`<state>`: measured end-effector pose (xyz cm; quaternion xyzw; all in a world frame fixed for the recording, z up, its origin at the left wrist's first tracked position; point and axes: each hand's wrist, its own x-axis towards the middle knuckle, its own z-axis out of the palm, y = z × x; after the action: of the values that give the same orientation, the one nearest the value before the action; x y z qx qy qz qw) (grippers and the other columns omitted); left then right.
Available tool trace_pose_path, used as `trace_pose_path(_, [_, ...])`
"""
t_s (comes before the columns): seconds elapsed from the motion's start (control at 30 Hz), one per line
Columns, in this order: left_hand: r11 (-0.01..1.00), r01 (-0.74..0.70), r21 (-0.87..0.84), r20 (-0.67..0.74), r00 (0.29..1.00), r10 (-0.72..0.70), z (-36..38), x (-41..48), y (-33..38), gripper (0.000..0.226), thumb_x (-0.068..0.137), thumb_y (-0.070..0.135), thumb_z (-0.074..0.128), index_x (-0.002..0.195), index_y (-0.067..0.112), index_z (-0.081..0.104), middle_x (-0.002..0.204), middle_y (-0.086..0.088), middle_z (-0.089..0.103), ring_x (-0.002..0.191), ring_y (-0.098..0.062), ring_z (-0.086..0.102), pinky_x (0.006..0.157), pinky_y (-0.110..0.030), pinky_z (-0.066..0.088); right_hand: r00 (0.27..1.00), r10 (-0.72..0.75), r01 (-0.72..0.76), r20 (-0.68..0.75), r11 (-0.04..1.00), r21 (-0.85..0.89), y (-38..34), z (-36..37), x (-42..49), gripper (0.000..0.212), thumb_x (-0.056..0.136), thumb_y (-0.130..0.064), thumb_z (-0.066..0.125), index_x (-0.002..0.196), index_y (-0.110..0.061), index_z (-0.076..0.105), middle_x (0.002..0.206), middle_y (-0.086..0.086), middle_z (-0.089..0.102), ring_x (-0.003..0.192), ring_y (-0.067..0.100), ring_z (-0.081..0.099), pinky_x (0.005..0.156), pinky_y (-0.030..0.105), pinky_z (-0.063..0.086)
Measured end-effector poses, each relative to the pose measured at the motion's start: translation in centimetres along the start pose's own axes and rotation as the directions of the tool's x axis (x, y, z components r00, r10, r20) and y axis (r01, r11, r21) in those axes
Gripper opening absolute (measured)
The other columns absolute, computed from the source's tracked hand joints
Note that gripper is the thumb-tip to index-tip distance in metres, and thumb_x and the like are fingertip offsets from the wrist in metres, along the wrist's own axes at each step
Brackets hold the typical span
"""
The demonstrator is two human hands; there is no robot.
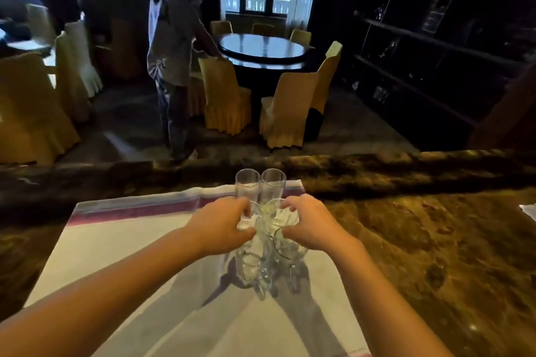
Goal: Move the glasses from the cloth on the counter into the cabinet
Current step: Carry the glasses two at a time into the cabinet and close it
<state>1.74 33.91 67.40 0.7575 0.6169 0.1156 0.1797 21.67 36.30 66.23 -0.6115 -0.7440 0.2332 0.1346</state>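
Several clear stemmed glasses (261,255) stand bunched together on a white cloth with a red stripe (121,238), spread over the brown marble counter (435,240). Two tall flutes (272,182) rise at the back of the bunch. My left hand (223,226) curls around a glass on the left side of the bunch. My right hand (310,226) closes its fingers on a glass at the right side. The stems and feet show below my hands. No cabinet for the glasses is clearly in view.
Beyond the counter a person (174,52) stands by a round dark table (261,49) ringed with yellow-covered chairs (226,95). Dark shelves (435,38) line the right wall. A white object (529,211) lies at the counter's right edge.
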Motion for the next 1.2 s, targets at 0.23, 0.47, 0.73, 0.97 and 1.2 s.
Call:
trace_pose_path(0.23, [0.983,-0.078,0.165,0.124,0.991,0.058,5.9,-1.1,-0.8,0.081,0.068,0.073,0.067,0.134,0.043,0.029,0.134,0.001,0.040,0.103,-0.017,0.054,0.083,-0.029,0.056,0.998,0.016,-0.012,0.068,0.998,-0.059,1.8,3.6,-2.3,0.066,0.075,-0.036,0.080,0.133,-0.039,0.048,0.137,-0.006,0.036,0.122,0.019,0.031,0.097,0.037,0.045])
trace_pose_path(0.47, [0.997,-0.063,0.047,0.096,0.994,0.059,7.5,-0.4,-0.7,0.088,0.066,0.056,0.081,0.131,0.044,0.022,0.135,-0.001,0.036,0.094,-0.014,0.055,0.069,-0.015,0.048,0.999,-0.018,0.013,-0.043,0.993,-0.118,1.5,4.6,-3.4,0.068,0.079,-0.027,0.080,0.136,-0.036,0.044,0.135,-0.002,0.035,0.114,0.017,0.030,0.085,0.023,0.037])
trace_pose_path(0.73, [0.987,-0.122,0.103,0.175,0.979,0.102,6.9,-2.4,0.7,0.085,0.066,0.039,0.085,0.135,0.035,0.037,0.127,0.000,0.042,0.097,-0.018,0.054,0.079,-0.026,0.056,0.998,0.054,-0.049,0.027,0.987,-0.155,1.0,4.7,-6.4,0.072,0.075,-0.029,0.081,0.130,-0.039,0.037,0.129,0.003,0.036,0.109,0.020,0.031,0.082,0.028,0.040])
trace_pose_path(0.97, [0.981,-0.168,0.101,0.212,0.967,0.144,6.4,-8.1,0.2,0.084,0.062,0.040,0.084,0.135,0.030,0.042,0.125,0.002,0.049,0.103,-0.019,0.054,0.084,-0.028,0.050,0.997,0.051,-0.044,0.058,0.992,-0.114,-0.1,6.3,-10.9,0.072,0.060,-0.036,0.087,0.114,-0.043,0.040,0.109,-0.005,0.038,0.098,0.023,0.049,0.074,0.034,0.050])
trace_pose_path(1.2, [0.979,-0.184,0.088,0.200,0.966,0.164,3.7,-16.8,-1.2,0.085,0.062,0.040,0.085,0.135,0.032,0.042,0.115,0.006,0.049,0.097,-0.016,0.053,0.084,-0.033,0.053,1.000,-0.014,0.015,0.015,1.000,-0.020,-4.7,7.6,-19.0,0.072,0.058,-0.039,0.083,0.119,-0.046,0.046,0.111,-0.010,0.041,0.109,0.016,0.049,0.082,0.034,0.056])
